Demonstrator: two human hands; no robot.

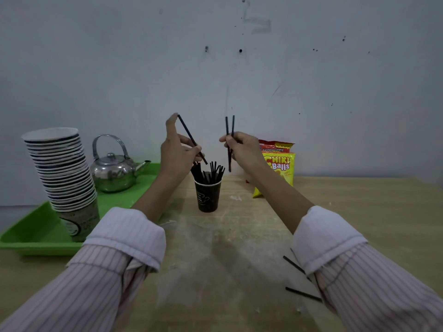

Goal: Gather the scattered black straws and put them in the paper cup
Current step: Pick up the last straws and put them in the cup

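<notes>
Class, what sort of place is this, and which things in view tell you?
Probably a simple drinks or snack corner: a stack of paper cups and a metal kettle on a green tray, with snack packets nearby.

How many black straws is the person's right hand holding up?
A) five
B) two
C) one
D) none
B: the right hand pinches two straws, upright and side by side, while the left hand holds a single straw tilted over the paper cup.
</notes>
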